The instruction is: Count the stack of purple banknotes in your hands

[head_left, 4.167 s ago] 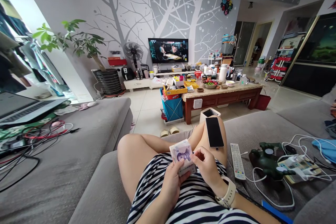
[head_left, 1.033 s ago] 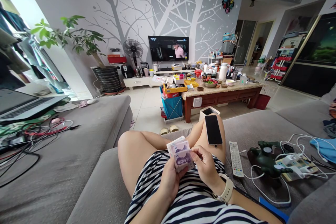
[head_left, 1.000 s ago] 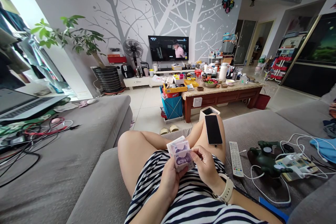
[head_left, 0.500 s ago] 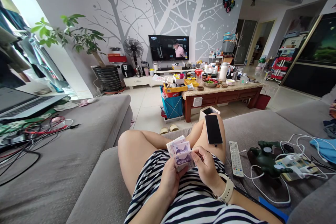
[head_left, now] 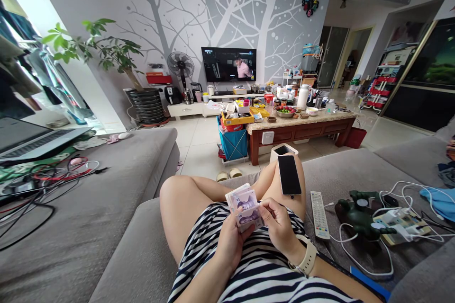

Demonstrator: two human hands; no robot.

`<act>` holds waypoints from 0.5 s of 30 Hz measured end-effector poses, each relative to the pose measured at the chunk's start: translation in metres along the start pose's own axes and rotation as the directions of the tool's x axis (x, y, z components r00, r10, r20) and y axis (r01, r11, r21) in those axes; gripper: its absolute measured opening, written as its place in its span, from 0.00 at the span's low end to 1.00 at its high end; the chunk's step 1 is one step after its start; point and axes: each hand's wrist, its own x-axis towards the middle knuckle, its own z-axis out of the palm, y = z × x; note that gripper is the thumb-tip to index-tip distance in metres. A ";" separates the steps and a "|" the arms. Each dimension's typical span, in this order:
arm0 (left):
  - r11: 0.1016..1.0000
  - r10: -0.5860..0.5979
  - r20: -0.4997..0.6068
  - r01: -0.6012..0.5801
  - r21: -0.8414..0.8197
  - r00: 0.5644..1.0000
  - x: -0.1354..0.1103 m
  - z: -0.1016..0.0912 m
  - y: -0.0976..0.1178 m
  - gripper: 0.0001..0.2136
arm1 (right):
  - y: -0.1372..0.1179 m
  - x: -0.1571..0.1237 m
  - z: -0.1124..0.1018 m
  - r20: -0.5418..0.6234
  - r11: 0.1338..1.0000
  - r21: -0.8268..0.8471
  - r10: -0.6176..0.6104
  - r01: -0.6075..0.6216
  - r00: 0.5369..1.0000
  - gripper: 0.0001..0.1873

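Note:
I sit cross-legged on a grey sofa (head_left: 106,227) in a striped dress. My left hand (head_left: 231,244) grips a stack of purple banknotes (head_left: 244,207) from below, thumb on the front note. My right hand (head_left: 280,227), with a pale watch on its wrist, pinches the right edge of the top notes, which are fanned slightly. A black phone (head_left: 289,175) lies face up on my right knee, just beyond the notes.
A white remote (head_left: 319,215), a dark green figure (head_left: 359,215) and tangled white cables lie on the sofa to my right. A laptop (head_left: 31,139) and wires sit at left. Ahead stand a cluttered wooden coffee table (head_left: 302,128), a blue bin (head_left: 232,144) and a TV (head_left: 228,64).
The notes have gone from one squared stack to a slightly fanned one as my right fingers peel the top notes. The view shifted a little; the TV picture changed.

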 end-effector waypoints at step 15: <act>0.991 -0.003 0.094 0.016 -0.136 0.996 -0.001 0.005 -0.002 0.08 | 0.008 0.007 0.001 -0.053 0.991 -0.036 0.126 -0.128 0.991 0.20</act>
